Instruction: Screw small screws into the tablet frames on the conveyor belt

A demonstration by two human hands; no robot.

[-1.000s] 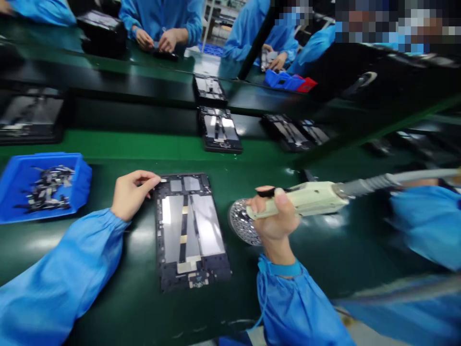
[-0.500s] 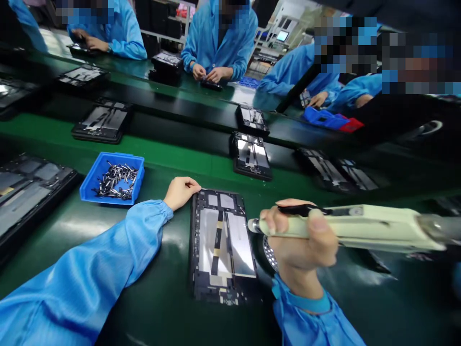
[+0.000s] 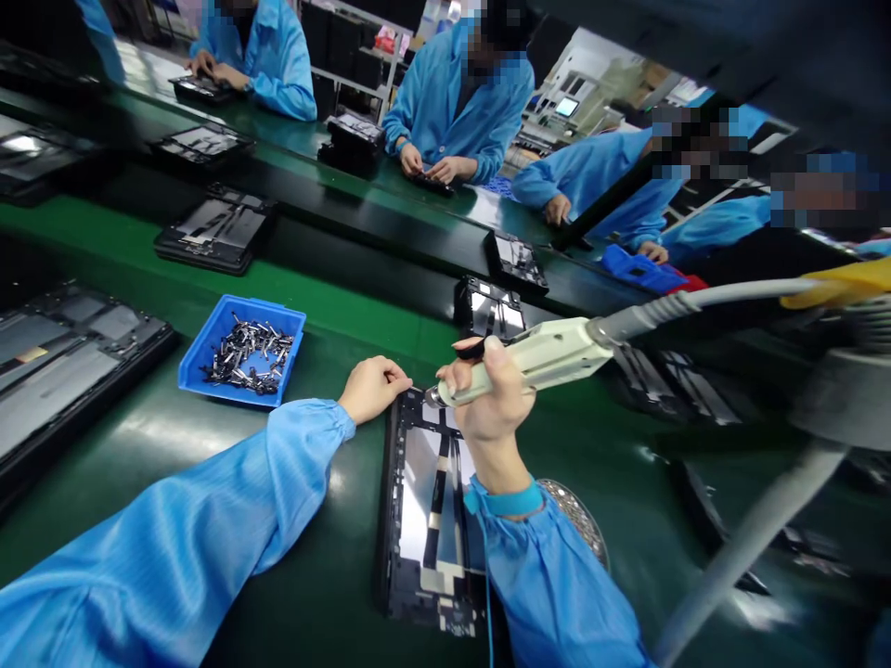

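Note:
An opened tablet (image 3: 412, 487) lies on the green bench in front of me, its silvery battery panels and dark ribbon cable showing. My left hand (image 3: 376, 385) is at its upper left corner, thumb and fingertips pinched together. Whatever sits between those fingertips is too small to make out. My right hand (image 3: 493, 399) is closed round a pale electric screwdriver (image 3: 567, 354), held slantwise above the tablet. Its metal tip points left, close to the pinched fingers at the top edge. Behind my right forearm shows part of a round dish (image 3: 581, 520) of tiny screws.
A blue bin (image 3: 233, 397) of small metal-and-black parts stands left of the tablet. More opened tablets lie at left (image 3: 76, 362) and on the belt (image 3: 215, 232). A thick grey hose (image 3: 752, 547) crosses at right. Co-workers in blue sit opposite.
The screwdriver in my right hand has swung left and over the tablet's top edge, near my left fingers. My left hand keeps its pinch at the corner. The whole view has shifted slightly.

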